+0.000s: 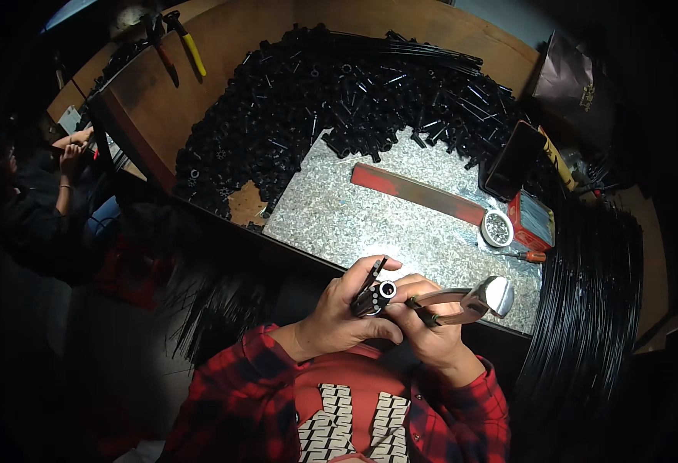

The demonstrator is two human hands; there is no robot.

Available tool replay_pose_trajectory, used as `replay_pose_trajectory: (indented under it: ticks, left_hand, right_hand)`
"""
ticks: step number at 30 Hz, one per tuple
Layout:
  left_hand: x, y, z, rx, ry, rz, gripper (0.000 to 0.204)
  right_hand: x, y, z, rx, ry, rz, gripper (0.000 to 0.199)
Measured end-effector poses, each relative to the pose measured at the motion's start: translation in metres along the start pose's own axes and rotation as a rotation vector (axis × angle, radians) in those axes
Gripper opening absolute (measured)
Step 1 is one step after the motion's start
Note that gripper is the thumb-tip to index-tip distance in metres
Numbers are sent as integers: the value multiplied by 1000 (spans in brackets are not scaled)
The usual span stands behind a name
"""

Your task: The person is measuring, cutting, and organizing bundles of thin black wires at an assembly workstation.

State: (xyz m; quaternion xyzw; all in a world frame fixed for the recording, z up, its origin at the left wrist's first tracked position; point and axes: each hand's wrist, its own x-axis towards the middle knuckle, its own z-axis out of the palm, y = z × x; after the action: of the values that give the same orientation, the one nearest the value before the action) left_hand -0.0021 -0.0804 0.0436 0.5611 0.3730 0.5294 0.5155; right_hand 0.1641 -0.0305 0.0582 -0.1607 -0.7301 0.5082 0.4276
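My left hand (330, 320) is closed around a black cylindrical part (366, 303), whose pale-rimmed round end opening faces up. Thin dark rods stick out beside that ring, between thumb and fingers. End-cutting pliers (474, 302) with a broad shiny head lie in my right hand (436, 344), their jaws pointing right. My two hands are close together in front of my chest, just off the near edge of the workbench, and the right fingertips come up next to the black part. How firmly those fingertips touch it is hidden.
A large heap of black tubular parts (339, 92) covers the bench's back and left. On the speckled board (316, 208) lies a red-brown bar (416, 194). Around its right end are a white bowl (497, 229), red box (526, 220), screwdriver (536, 257) and phone (515, 160). Long black rods (586, 278) hang right. Another person (53, 193) works left.
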Motion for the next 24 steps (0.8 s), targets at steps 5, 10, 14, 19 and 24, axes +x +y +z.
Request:
replay_pose_trajectory:
  ticks: [5,10,14,19,24]
  left_hand:
    - [-1,-1,6,-113,74,-38,82]
    - [-1,-5,4,-76,72,-15,82]
    - [-1,-4,4,-49,71,-1,81]
    - [0,-6,3,-3,54,15,81]
    - [0,-12,-1,92,38,79,82]
  right_hand:
    - [1,-5,0,-24,-1,21,9]
    - [2,-9,0,-128,-10,2,10]
    - [2,-6,-1,-162,-12,-28,11]
    - [3,-4,-2,-154,-32,-76,15]
    - [8,-12,-2,-315,-78,-126,12]
